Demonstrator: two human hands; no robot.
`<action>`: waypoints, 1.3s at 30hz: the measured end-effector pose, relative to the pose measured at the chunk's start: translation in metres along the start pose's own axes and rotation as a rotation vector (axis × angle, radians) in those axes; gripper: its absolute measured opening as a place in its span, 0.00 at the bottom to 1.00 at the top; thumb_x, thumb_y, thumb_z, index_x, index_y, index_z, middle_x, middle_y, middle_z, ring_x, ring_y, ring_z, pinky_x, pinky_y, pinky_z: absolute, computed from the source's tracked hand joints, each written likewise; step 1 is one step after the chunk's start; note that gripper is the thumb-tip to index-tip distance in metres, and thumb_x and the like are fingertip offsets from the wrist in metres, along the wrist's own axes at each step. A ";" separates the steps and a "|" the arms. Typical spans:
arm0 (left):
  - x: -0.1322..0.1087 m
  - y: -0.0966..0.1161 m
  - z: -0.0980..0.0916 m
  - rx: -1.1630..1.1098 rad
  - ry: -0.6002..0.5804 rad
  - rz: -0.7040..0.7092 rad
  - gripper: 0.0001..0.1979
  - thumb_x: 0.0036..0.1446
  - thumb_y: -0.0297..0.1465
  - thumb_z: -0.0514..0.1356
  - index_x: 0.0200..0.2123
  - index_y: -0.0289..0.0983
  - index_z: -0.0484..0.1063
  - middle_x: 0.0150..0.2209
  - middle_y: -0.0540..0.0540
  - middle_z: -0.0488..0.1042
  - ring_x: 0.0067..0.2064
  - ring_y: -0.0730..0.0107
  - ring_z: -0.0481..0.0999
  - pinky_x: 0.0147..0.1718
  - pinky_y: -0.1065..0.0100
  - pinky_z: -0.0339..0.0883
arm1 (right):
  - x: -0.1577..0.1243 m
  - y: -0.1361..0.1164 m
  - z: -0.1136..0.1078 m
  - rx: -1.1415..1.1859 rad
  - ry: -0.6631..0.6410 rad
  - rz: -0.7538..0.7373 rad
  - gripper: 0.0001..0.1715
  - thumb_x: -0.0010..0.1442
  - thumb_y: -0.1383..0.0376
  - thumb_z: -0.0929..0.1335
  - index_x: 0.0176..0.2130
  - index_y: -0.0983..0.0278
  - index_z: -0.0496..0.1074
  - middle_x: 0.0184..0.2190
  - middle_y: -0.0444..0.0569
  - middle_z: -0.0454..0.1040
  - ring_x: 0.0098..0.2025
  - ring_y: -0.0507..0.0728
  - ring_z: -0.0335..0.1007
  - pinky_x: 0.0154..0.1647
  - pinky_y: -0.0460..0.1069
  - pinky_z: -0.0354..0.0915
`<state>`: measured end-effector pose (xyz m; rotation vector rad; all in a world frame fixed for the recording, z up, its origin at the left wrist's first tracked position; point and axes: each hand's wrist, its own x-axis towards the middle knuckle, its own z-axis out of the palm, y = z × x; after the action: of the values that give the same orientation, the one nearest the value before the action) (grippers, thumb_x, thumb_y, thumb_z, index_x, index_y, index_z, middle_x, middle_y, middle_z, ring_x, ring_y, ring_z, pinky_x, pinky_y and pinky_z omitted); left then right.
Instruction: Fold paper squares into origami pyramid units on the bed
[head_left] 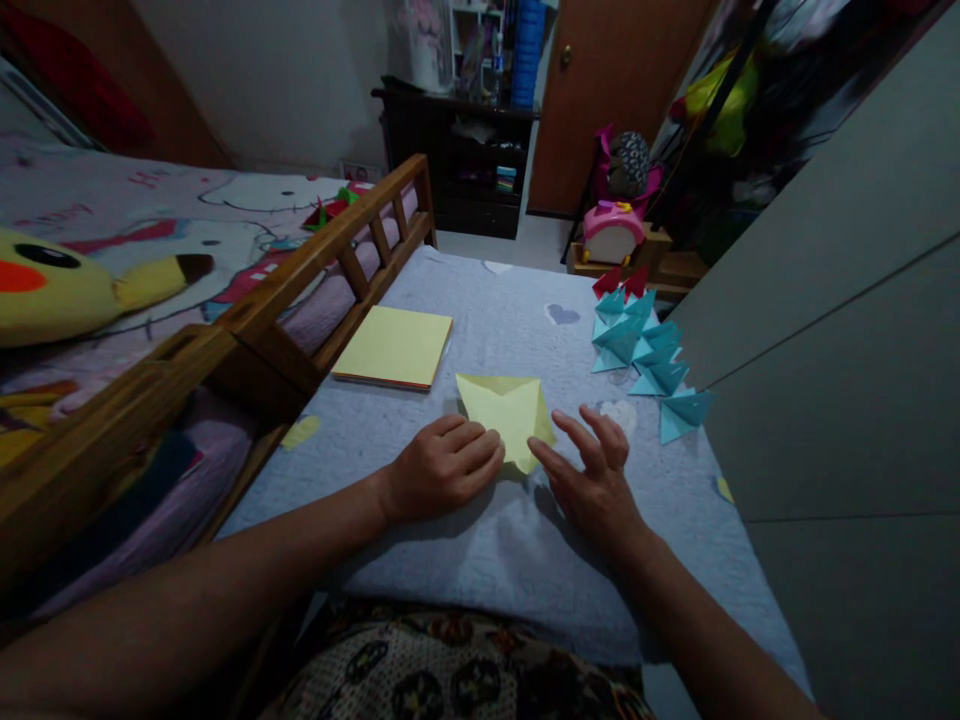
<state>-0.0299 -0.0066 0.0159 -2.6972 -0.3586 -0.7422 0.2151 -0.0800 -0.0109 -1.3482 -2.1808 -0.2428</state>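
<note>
A partly folded sheet of yellow origami paper [510, 410] lies on the cloth-covered bed in front of me, with creased flaps and pointed corners. My left hand [448, 462] is closed, its curled fingers gripping the paper's lower left edge. At the lower right edge, my right hand [589, 465] has its fingers spread; the thumb tip touches the paper and the index finger is beside the right corner. A stack of square yellow paper [394, 345] rests farther back on the left. Several folded blue paper pieces [660, 360] stand on the right, with red folded pieces [621, 282] behind them.
A wooden rail [330, 250] runs along the left, beside a bed with a yellow plush toy [67, 290]. Along the right stands a pale cabinet panel [847, 400]. Beyond the far edge are a dark cabinet [457, 160] and a pink toy [613, 232].
</note>
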 end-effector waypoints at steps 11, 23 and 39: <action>-0.009 0.000 0.004 -0.083 0.043 0.084 0.08 0.64 0.22 0.56 0.41 0.40 0.73 0.39 0.47 0.79 0.36 0.66 0.71 0.39 0.61 0.63 | -0.002 0.006 0.001 -0.027 0.075 0.054 0.09 0.64 0.72 0.67 0.36 0.57 0.73 0.48 0.50 0.73 0.57 0.64 0.61 0.61 0.63 0.56; -0.013 0.004 0.016 -0.448 -0.228 -0.356 0.09 0.64 0.26 0.55 0.30 0.36 0.72 0.32 0.45 0.73 0.34 0.66 0.71 0.32 0.64 0.67 | -0.001 0.018 0.007 0.220 -0.182 0.156 0.09 0.66 0.69 0.65 0.41 0.60 0.75 0.41 0.49 0.77 0.47 0.60 0.67 0.54 0.58 0.57; -0.009 0.000 0.012 -0.090 -0.026 -0.185 0.11 0.67 0.24 0.53 0.33 0.36 0.73 0.32 0.45 0.76 0.30 0.67 0.70 0.29 0.64 0.63 | -0.001 0.011 0.002 0.103 -0.113 0.231 0.08 0.63 0.70 0.67 0.43 0.61 0.74 0.47 0.55 0.73 0.50 0.64 0.65 0.52 0.61 0.62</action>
<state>-0.0325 -0.0037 0.0013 -2.7871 -0.6011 -0.7916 0.2246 -0.0745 -0.0142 -1.5713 -2.0716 0.0343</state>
